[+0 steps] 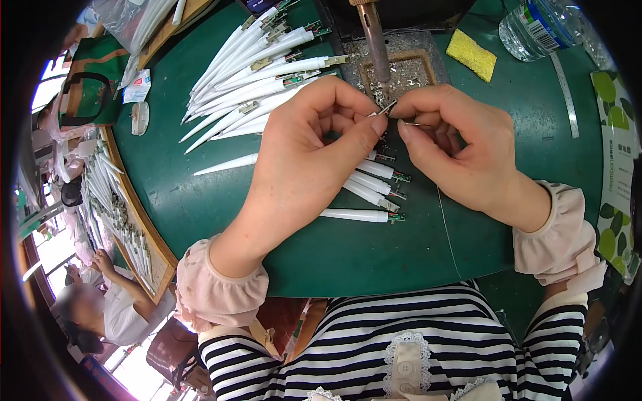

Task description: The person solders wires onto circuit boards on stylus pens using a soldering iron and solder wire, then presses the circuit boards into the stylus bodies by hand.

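Note:
My left hand [314, 134] is closed in a pinch on a small thin metal part [386, 108], just below the tip of an upright soldering iron [376, 53]. My right hand [461, 137] is closed too, thumb against forefinger, on a fine solder wire [447, 224] that trails down over the green table. Its fingertips nearly meet those of the left. White tapered sticks with small circuit boards at their ends lie around my left hand: a pile [261, 73] beyond it and several more [354, 214] beneath. One stick [224, 165] passes behind the left hand, its middle hidden.
Under the iron is a tray [438, 70] strewn with solder bits. A yellow sponge [471, 55], a water bottle [538, 30] and a steel ruler [566, 97] lie to the right. At left, a wooden-edged tray [164, 250] holds more sticks; a co-worker [127, 307] sits beyond.

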